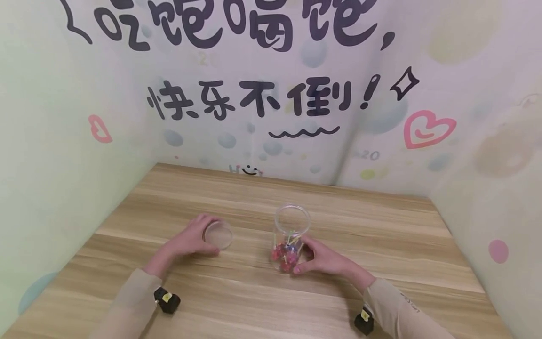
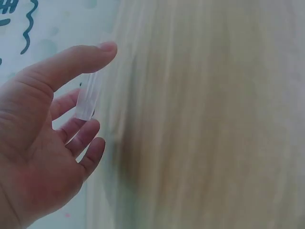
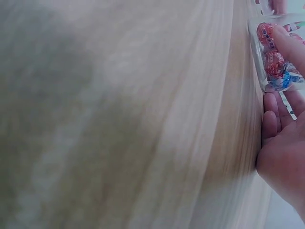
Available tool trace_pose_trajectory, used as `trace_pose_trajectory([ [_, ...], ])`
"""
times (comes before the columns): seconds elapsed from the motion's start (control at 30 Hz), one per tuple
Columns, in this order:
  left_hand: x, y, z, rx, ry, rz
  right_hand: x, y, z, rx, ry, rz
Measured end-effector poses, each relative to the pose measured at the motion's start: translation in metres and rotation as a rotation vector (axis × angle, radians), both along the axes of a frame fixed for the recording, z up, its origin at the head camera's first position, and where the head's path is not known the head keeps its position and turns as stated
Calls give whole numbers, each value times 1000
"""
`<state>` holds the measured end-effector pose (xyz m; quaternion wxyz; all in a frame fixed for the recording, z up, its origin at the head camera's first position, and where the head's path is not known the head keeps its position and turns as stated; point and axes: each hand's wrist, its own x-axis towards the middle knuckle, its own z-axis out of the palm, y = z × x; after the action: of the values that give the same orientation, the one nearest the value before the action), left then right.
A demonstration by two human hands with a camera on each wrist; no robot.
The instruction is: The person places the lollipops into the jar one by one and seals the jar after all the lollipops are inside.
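My left hand (image 1: 190, 239) pinches a round clear plastic lid (image 1: 219, 235) above the left part of the table. In the left wrist view the lid (image 2: 88, 98) appears edge-on between the thumb and the fingers. To its right, an uncovered clear plastic jar (image 1: 279, 234) stands upright on the tabletop. Several lollipops (image 1: 289, 256) in red, pink and blue wrappers lie in its lower half, sticks pointing up. My right hand (image 1: 323, 260) holds the jar low on its right side. The right wrist view catches lollipops (image 3: 274, 64) at its edge; much of the jar is cut off.
Both hands work over a wood-grain table (image 1: 237, 301). A white wall (image 1: 254, 150) with dark lettering and coloured spots rises behind its far edge, and further walls stand at both sides. Each sleeve carries a small black wrist device (image 1: 168, 301).
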<state>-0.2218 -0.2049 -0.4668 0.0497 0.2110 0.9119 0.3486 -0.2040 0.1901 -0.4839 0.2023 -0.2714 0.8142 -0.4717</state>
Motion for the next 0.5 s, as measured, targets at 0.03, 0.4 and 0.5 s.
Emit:
trace_pose_trajectory([
  [0.03,-1,1,1,8,7,-10,0,0,0,-2,-2,-1],
  [0.4,-4,12,22,112,-67,-29,2,-1,1,-1,-12,-13],
  [0.5,-5,16,28,150,-79,-34,2,0,1,0,-11,-16],
])
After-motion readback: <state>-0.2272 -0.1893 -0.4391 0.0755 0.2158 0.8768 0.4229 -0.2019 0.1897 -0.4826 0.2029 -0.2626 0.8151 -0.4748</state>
